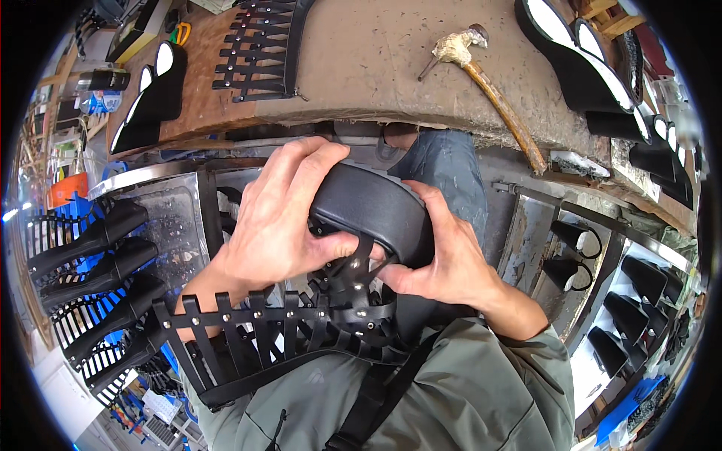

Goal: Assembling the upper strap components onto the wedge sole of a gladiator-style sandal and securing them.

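A black strappy sandal boot (373, 201) is held between both my hands over my lap, its thick, smooth sole end toward the bench. My left hand (272, 214) wraps the left side of it, fingers over the top and thumb tucked beneath near the straps. On the right side, my right hand (456, 263) grips it with the thumb underneath. The riveted strap shaft (257, 316) hangs off to the left across my green jacket (481, 383). Where my thumbs press, the straps bunch together and partly hide one another.
Ahead stands a brown workbench (361, 68) with a worn hammer (505, 113) and another riveted strap piece (259, 49). Black wedge soles (159, 98) lie on both its ends. Strappy boots (105, 267) line the left rack; black shoe parts (630, 316) fill a right-hand tray.
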A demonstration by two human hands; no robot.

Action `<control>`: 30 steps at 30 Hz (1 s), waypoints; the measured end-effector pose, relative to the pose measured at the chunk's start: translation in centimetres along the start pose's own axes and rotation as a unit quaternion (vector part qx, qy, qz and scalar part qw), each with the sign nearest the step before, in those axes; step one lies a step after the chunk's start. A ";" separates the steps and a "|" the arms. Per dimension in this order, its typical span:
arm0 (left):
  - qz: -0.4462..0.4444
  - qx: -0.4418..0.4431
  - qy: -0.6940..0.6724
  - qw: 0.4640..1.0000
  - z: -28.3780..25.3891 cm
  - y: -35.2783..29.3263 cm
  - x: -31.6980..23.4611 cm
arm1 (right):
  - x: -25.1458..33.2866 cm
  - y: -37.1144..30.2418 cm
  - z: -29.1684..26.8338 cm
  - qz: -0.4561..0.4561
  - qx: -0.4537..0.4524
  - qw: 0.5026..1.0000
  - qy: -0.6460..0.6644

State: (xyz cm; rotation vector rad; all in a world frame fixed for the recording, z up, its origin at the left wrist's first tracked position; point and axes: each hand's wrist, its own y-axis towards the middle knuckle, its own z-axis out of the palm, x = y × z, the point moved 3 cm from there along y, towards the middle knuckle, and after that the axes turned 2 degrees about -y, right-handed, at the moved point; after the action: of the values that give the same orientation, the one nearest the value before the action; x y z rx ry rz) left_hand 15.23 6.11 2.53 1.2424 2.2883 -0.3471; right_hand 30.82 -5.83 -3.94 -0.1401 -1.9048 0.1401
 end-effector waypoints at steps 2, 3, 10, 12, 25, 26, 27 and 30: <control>0.010 0.017 0.034 0.999 0.2 0.1 0.4 | -0.2 0.5 -0.2 -0.012 0.006 1.000 0.003; 0.008 0.020 0.029 0.999 0.3 0.3 0.2 | -0.2 0.6 -0.5 -0.036 0.009 0.999 -0.001; 0.035 -0.044 -0.024 0.998 2.6 0.0 1.6 | 0.2 -0.2 -0.1 0.063 0.003 0.997 -0.038; 0.063 -0.035 -0.014 0.997 1.7 0.2 0.8 | 0.2 -0.1 -0.1 0.067 0.005 0.997 -0.046; -0.048 0.083 -0.183 0.978 6.2 -0.3 1.9 | -3.6 0.4 1.7 0.153 0.038 0.986 0.054; 0.040 0.095 -0.005 0.995 6.2 -0.2 3.4 | -4.7 1.5 2.3 0.166 0.064 0.976 0.130; 0.028 0.051 -0.038 0.998 5.1 -0.2 4.4 | -5.9 3.0 3.9 0.158 0.093 0.947 0.265; -0.119 -0.131 -0.423 0.889 4.7 -1.2 12.5 | -4.8 5.3 3.6 0.171 0.091 0.777 0.599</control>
State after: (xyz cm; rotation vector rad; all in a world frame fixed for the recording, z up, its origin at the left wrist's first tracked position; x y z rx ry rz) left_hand 10.04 12.21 -8.26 0.5012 1.6336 -0.5198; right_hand 29.20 -1.53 -10.46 -0.3462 -0.5576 0.3748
